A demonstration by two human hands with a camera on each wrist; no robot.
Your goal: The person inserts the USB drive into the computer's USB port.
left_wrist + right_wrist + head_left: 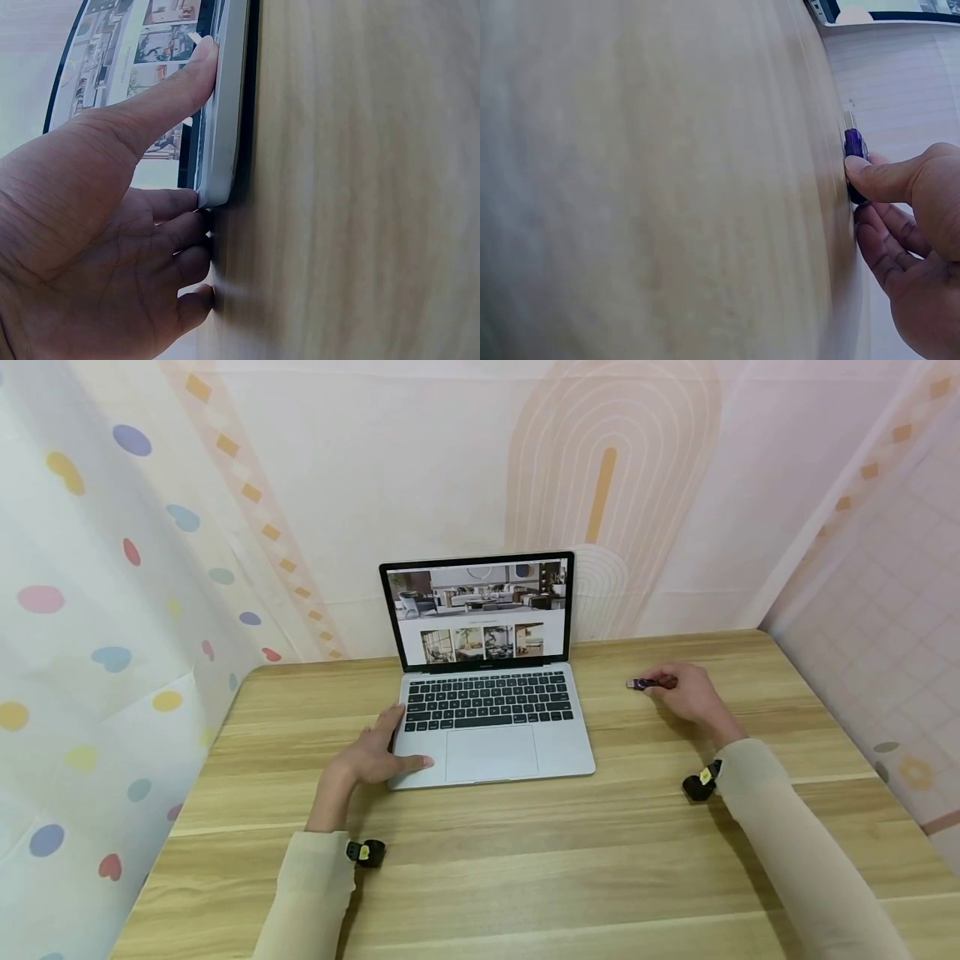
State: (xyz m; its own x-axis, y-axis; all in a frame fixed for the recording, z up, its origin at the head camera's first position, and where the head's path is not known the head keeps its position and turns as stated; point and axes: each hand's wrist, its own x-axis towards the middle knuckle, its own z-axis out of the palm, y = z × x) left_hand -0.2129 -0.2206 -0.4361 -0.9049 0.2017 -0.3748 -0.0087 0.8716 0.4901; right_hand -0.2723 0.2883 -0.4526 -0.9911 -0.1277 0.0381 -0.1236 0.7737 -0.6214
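Observation:
An open silver laptop (491, 753) stands on the wooden table with its screen lit. My left hand (372, 753) holds its front left corner: the thumb lies on the palm rest, and the other fingers bend against the left side, as the left wrist view (97, 225) also shows. To the right of the laptop, my right hand (686, 692) pinches a dark purple USB flash drive (640, 683) between thumb and fingers. In the right wrist view the drive (853, 142) is low over the table, its metal plug pointing away from the hand, toward the laptop.
The wooden table (480, 868) runs back to a patterned curtain (420, 468). More curtain with coloured spots (90, 693) hangs at the left, and a pale gridded one (885, 610) at the right. Each wrist carries a small black camera (699, 787).

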